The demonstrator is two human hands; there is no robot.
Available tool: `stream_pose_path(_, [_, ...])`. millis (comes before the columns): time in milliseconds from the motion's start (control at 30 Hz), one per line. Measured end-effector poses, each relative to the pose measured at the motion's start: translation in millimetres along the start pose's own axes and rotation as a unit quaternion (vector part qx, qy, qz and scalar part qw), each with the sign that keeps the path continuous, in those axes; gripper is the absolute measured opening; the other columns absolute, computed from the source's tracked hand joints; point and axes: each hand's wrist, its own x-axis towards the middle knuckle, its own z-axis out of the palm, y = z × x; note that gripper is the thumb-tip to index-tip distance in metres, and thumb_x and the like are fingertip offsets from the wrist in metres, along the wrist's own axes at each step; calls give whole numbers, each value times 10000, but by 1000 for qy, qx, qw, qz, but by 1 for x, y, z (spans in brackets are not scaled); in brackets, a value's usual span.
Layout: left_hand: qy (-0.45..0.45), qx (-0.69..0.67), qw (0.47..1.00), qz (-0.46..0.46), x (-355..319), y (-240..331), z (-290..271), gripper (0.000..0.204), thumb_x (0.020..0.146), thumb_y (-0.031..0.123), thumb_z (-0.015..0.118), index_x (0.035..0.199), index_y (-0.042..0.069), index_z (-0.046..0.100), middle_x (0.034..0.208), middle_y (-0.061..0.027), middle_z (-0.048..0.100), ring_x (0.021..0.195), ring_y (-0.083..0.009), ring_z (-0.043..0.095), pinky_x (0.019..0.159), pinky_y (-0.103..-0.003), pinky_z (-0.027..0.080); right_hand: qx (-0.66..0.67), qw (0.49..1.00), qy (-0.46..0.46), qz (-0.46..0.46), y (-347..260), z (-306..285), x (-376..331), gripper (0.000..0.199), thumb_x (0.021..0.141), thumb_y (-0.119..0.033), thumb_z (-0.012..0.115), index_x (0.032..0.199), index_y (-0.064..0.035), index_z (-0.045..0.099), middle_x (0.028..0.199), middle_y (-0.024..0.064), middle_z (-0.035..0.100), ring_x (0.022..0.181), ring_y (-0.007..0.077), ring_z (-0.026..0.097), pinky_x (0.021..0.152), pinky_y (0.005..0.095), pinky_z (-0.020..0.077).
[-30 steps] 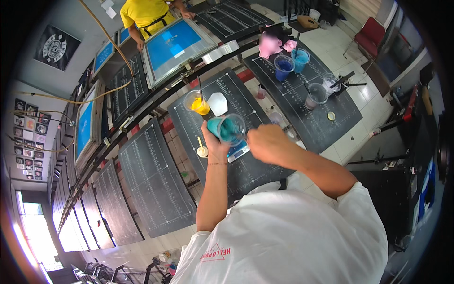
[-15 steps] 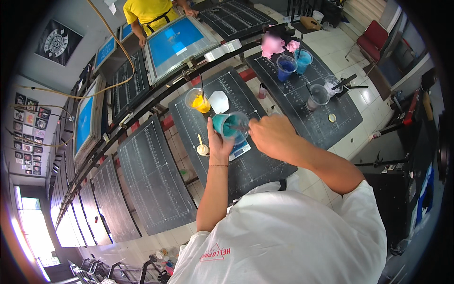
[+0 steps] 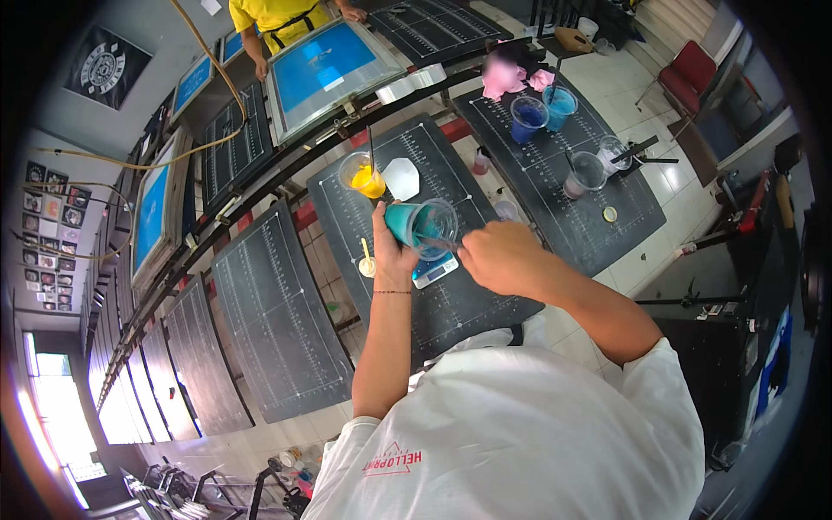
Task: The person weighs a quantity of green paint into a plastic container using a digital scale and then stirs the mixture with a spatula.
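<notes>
The left hand [image 3: 393, 250] stays wrapped round a tilted, clear plastic cup of teal paint [image 3: 402, 220], raised over a black rectangular board [image 3: 459, 316]. A thin stirrer [image 3: 445, 243] slants from it to the right hand [image 3: 507, 257], closed round its end, now nearer the torso than before.

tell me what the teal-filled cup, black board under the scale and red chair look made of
Cup: likely thin, glossy plastic; its rim is see-through. Black board: matte, perhaps coated metal or wood; the flat, dull surface leaves it open. Red chair: probably vinyl, from its smooth red panels.
</notes>
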Motion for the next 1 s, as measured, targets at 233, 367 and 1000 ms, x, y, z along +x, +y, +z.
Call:
stream_pose_path(233, [20, 5, 999, -36, 5, 3, -4, 349, 986, 389, 566, 1001, 41, 601, 894, -88, 668, 844, -235, 667, 838, -413, 575, -11, 998, -24, -50, -1, 1, -5, 215, 871, -180, 611, 715, -45, 673, 689, 170, 677, 658, 340, 681, 603, 447, 531])
stream_pose_path(367, [47, 17, 999, -21, -1, 1, 8, 341, 983, 379, 582, 986, 39, 612, 886, -84, 667, 826, -228, 667, 836, -399, 573, -27, 999, 2, -42, 13, 6, 3, 323, 951, -245, 558, 719, -38, 647, 628, 178, 644, 595, 373, 652, 586, 473, 512])
stream_pose_path(1000, [39, -9, 998, -46, 1, -3, -6, 370, 996, 376, 510, 1010, 25, 626, 961, -102, 687, 905, -253, 665, 887, -439, 556, -78, 995, 35, -44, 6, -4, 6, 254, 948, -229, 583, 825, -19, 654, 639, 140, 668, 589, 310, 681, 548, 437, 523])
